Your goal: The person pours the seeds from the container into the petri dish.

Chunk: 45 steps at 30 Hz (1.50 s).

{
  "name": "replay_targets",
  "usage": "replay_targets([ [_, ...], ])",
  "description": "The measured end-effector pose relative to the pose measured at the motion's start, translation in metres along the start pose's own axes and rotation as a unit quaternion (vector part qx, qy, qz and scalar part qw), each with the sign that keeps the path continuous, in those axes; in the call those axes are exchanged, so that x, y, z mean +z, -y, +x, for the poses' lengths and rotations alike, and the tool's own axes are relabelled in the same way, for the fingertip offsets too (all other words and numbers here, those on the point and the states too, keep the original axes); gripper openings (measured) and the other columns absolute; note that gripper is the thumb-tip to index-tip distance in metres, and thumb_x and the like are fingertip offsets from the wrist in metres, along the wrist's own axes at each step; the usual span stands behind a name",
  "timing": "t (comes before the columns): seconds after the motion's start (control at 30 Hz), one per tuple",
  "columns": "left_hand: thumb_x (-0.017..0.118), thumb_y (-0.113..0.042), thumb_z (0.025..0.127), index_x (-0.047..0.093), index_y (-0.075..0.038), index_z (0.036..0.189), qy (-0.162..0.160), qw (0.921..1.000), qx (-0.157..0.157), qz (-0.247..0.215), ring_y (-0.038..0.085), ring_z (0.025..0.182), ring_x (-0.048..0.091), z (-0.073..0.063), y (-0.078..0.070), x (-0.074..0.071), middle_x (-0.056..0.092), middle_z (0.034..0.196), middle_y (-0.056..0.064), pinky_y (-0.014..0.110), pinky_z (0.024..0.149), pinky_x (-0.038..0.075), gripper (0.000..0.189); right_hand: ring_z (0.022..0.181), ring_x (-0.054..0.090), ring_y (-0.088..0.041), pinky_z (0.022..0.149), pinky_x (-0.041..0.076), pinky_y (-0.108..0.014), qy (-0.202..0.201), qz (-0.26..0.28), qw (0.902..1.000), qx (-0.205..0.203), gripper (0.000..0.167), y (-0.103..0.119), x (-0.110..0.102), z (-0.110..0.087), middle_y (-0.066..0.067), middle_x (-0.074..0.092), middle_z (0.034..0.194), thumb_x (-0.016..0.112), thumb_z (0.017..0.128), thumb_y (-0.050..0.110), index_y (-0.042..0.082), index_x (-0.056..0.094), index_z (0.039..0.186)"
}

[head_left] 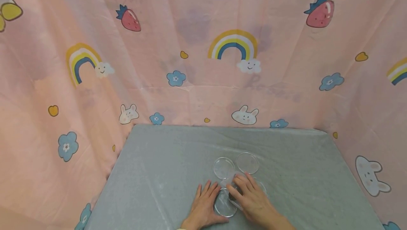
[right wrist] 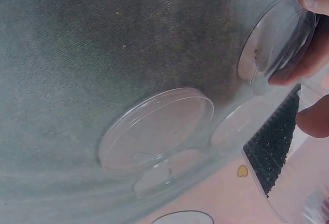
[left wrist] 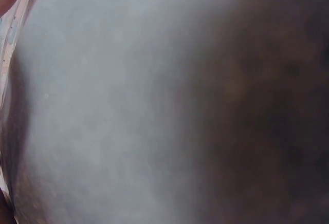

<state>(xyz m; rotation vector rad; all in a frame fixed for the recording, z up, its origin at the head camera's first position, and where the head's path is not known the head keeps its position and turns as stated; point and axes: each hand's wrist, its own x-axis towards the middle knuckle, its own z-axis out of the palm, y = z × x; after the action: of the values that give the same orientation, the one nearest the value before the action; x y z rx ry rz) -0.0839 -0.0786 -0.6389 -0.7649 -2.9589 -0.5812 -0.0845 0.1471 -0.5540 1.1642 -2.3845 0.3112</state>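
My left hand spans a clear petri dish near the front of the table, with thumb and fingers at opposite sides of its rim. Above that dish's right side, my right hand grips a clear plastic box holding black granules. The box is tilted, and the granules lie in a slanted heap against one side. In the right wrist view a right fingertip presses the box wall, and the left-hand dish shows beyond. Blurred grey and brown fill most of the left wrist view.
Two more clear dishes, one back left and one back right, lie on the grey cloth-covered table. Another dish is partly hidden behind my right hand. A pink patterned curtain encloses the table's back and sides.
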Motion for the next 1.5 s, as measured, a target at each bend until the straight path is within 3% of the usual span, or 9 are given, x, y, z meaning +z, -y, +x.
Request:
replay_targets([
  [0.23, 0.073, -0.077, 0.061, 0.048, -0.018, 0.142, 0.001, 1.0, -0.001, 0.002, 0.027, 0.142, 0.033, 0.001, -0.001, -0.001, 0.046, 0.148, -0.001, 0.057, 0.112, 0.026, 0.104, 0.123, 0.046, -0.032, 0.114, 0.017, -0.048, 0.002, -0.001, 1.0, -0.001, 0.055, 0.001, -0.001, 0.002, -0.013, 0.053, 0.123, 0.056, 0.075, 0.007, 0.013, 0.057, 0.13],
  [0.37, 0.074, -0.077, 0.061, 0.048, -0.017, 0.143, 0.0, 1.0, 0.001, 0.003, 0.027, 0.142, 0.034, 0.001, -0.001, -0.001, 0.046, 0.149, 0.0, 0.058, 0.112, 0.026, 0.104, 0.122, 0.046, -0.031, 0.109, 0.023, -0.051, -0.006, -0.006, 1.0, -0.004, 0.041, 0.002, -0.002, 0.004, -0.012, 0.054, 0.121, 0.03, 0.099, 0.011, 0.013, 0.058, 0.129],
  [0.47, 0.074, -0.076, 0.062, 0.047, -0.018, 0.144, 0.005, 1.0, -0.001, 0.0, 0.028, 0.142, 0.033, 0.001, -0.001, -0.002, 0.045, 0.149, 0.0, 0.058, 0.112, 0.026, 0.104, 0.121, 0.047, -0.032, 0.109, 0.023, -0.051, -0.014, -0.009, 0.9998, -0.006, 0.055, 0.003, -0.002, 0.005, -0.013, 0.054, 0.12, 0.007, 0.106, 0.018, 0.012, 0.058, 0.128],
  [0.7, 0.073, -0.076, 0.062, 0.045, -0.019, 0.146, 0.018, 0.9998, -0.008, -0.009, 0.027, 0.144, 0.031, 0.001, -0.002, -0.004, 0.043, 0.151, -0.001, 0.058, 0.113, 0.024, 0.105, 0.119, 0.047, -0.032, 0.115, 0.016, -0.047, -0.012, -0.001, 0.9999, -0.005, 0.057, 0.002, -0.002, 0.006, -0.014, 0.053, 0.12, 0.006, 0.105, 0.019, 0.012, 0.056, 0.129],
  [0.83, 0.073, -0.076, 0.063, 0.043, -0.02, 0.147, 0.021, 0.9996, -0.01, -0.018, 0.027, 0.144, 0.031, 0.001, -0.001, -0.004, 0.042, 0.151, -0.001, 0.059, 0.113, 0.023, 0.105, 0.122, 0.045, -0.032, 0.115, 0.016, -0.049, 0.007, 0.004, 1.0, 0.001, 0.035, 0.001, -0.003, 0.005, -0.014, 0.052, 0.123, 0.043, 0.099, 0.007, 0.013, 0.055, 0.132],
  [0.93, 0.074, -0.075, 0.063, 0.043, -0.02, 0.147, 0.022, 0.9994, -0.012, -0.022, 0.027, 0.144, 0.03, 0.002, -0.001, -0.005, 0.041, 0.152, -0.002, 0.059, 0.113, 0.023, 0.105, 0.123, 0.044, -0.032, 0.114, 0.018, -0.05, 0.018, 0.005, 0.9998, 0.007, 0.06, 0.0, -0.003, 0.005, -0.013, 0.051, 0.124, 0.067, 0.075, 0.0, 0.013, 0.055, 0.132],
  [1.03, 0.073, -0.075, 0.063, 0.043, -0.02, 0.147, 0.026, 0.9993, -0.013, -0.022, 0.027, 0.144, 0.029, 0.002, -0.002, -0.005, 0.041, 0.152, -0.002, 0.058, 0.114, 0.022, 0.105, 0.123, 0.044, -0.032, 0.114, 0.017, -0.05, 0.015, 0.013, 0.9998, 0.011, 0.063, 0.0, -0.002, 0.004, -0.013, 0.051, 0.123, 0.064, 0.071, -0.003, 0.012, 0.055, 0.131],
  [1.23, 0.072, -0.076, 0.065, 0.043, -0.019, 0.147, 0.043, 0.9985, -0.018, -0.029, 0.027, 0.145, 0.027, 0.003, -0.002, -0.007, 0.04, 0.153, -0.001, 0.058, 0.115, 0.02, 0.104, 0.121, 0.044, -0.033, 0.12, 0.008, -0.044, -0.012, 0.024, 0.9989, 0.039, 0.054, -0.005, 0.001, 0.001, -0.014, 0.048, 0.124, 0.04, 0.079, 0.002, 0.01, 0.053, 0.131],
  [1.5, 0.072, -0.076, 0.064, 0.044, -0.019, 0.146, 0.042, 0.9984, -0.022, -0.032, 0.027, 0.145, 0.028, 0.002, -0.002, -0.006, 0.041, 0.152, -0.001, 0.058, 0.115, 0.02, 0.104, 0.106, 0.05, -0.032, 0.103, 0.03, -0.035, -0.11, 0.058, 0.9904, 0.061, 0.084, -0.016, 0.002, -0.005, -0.017, 0.053, 0.116, 0.067, 0.041, 0.006, -0.003, 0.055, 0.123],
])
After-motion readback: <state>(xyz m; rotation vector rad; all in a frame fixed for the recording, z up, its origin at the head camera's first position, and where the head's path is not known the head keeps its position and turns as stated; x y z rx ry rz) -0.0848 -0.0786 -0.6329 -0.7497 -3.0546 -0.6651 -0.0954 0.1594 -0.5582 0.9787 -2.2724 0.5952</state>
